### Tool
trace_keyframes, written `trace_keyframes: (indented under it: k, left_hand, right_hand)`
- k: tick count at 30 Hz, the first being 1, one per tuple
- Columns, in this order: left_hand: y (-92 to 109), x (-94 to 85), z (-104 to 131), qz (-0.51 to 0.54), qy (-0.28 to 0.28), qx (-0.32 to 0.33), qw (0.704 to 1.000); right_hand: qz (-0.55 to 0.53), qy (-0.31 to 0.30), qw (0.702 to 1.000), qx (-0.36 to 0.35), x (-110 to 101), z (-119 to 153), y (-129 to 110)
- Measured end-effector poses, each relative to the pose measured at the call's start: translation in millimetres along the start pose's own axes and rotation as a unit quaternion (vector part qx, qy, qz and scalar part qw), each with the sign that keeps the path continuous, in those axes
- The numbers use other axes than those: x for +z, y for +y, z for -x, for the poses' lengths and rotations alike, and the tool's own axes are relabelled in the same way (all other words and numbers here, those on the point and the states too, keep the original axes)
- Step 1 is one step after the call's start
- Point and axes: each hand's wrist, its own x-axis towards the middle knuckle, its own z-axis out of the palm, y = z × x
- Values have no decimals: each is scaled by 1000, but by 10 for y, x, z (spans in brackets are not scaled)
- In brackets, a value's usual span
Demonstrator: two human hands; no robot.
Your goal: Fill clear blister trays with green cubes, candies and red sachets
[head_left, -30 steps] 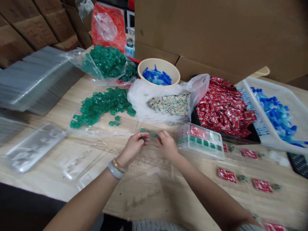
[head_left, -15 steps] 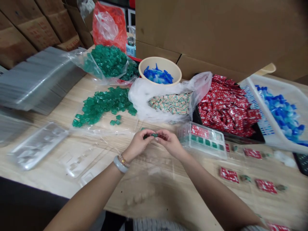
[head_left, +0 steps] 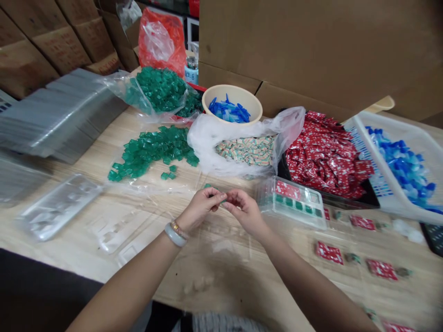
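Both hands meet over the middle of the table, fingertips nearly touching. Fingers bent, my left hand (head_left: 202,206) pinches a small green square piece (head_left: 223,201), mostly hidden by the fingers. My right hand (head_left: 245,211) has its thumb and fingertips closed on the same piece from the other side. Below them lies a clear plastic tray (head_left: 224,240), hard to see against the wood. A loose pile of green square pieces (head_left: 152,150) spreads on clear film beyond my left hand. To the right of my right hand stand stacked clear trays (head_left: 294,216) with green pieces and a red packet inside.
Behind are a cream bowl (head_left: 256,102) of blue pieces, a white bag (head_left: 204,143) of striped bits, and a heap of red packets (head_left: 325,157). A white basket (head_left: 391,177) stands right. Grey stacked trays (head_left: 58,115) fill the left. Filled trays (head_left: 341,269) lie front right.
My hands have drawn slightly apart at the fingertips and turned a little, showing less of the green piece. The whole view has shifted slightly.
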Motion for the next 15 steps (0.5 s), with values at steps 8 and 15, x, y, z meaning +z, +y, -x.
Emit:
trace_keyframes:
  k: [8, 15]
  left_hand:
    - [-19, -4, 24, 25, -32, -5, 999]
    - [-107, 22, 37, -76, 12, 26, 997]
  right_hand:
    - [119, 81, 989, -44, 33, 53, -30]
    - [56, 58, 997, 12, 36, 161, 22]
